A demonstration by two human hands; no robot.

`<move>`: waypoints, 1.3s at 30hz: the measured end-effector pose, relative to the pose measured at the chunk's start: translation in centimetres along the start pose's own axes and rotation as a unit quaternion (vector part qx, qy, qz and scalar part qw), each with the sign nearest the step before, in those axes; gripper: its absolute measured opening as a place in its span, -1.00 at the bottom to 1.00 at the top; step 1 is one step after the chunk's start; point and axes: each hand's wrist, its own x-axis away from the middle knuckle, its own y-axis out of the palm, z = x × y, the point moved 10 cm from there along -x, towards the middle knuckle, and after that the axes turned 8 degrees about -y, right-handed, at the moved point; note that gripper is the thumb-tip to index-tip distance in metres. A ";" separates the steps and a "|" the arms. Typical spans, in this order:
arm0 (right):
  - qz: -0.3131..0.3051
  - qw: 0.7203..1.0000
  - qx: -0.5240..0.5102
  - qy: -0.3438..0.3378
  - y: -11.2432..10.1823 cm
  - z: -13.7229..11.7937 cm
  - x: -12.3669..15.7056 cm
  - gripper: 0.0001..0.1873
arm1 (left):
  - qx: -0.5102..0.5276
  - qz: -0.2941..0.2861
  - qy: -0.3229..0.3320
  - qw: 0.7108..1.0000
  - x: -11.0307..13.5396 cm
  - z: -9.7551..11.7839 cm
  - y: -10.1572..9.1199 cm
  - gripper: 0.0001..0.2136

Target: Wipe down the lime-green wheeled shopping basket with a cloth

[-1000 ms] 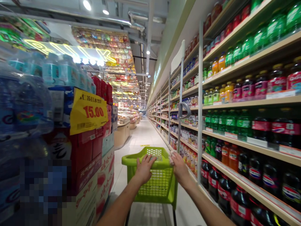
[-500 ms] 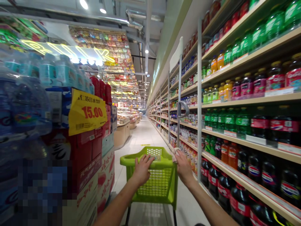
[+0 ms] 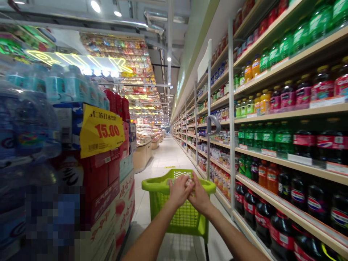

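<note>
Right at the fingertips, I've got both hands together at the middle of the near rim: the right hand's (image 3: 200,195) fingers are bent onto a pale wad (image 3: 189,182), and the left hand (image 3: 178,191) curls against it from the 9 o'clock side. Whether the left fingers grip it too, I can't tell; they overlap too closely. I also can't tell whether either palm bears on the rim underneath.

The green shopping cart (image 3: 152,186) sits dead ahead at 12 o'clock, its rounded rim running out uncovered to 9 and 3.

At 9 to 10 o'clock I've a wall of stacked cartons (image 3: 99,195), one strip of pale floor (image 3: 178,154) between their corner and the cart. The yellow price sign (image 3: 102,131) juts from that stack at 10 o'clock, higher than the cart rim.

From 1 round to 3 o'clock run the drink shelves (image 3: 261,149), their lowest edge slanting along the floor, a narrow strip of it beside the cart. A metal pole (image 3: 208,152) stands at 1 o'clock, foot hidden behind the rim.

Beyond, the aisle opens long at 12 o'clock, bounded by the rounded counter (image 3: 143,156) at 11.
</note>
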 end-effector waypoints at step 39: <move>0.043 0.989 0.138 0.038 -5.3 3.4 2.0 -0.53 | -0.099 0.113 0.007 0.989 1.0 -5.1 -3.0 -0.74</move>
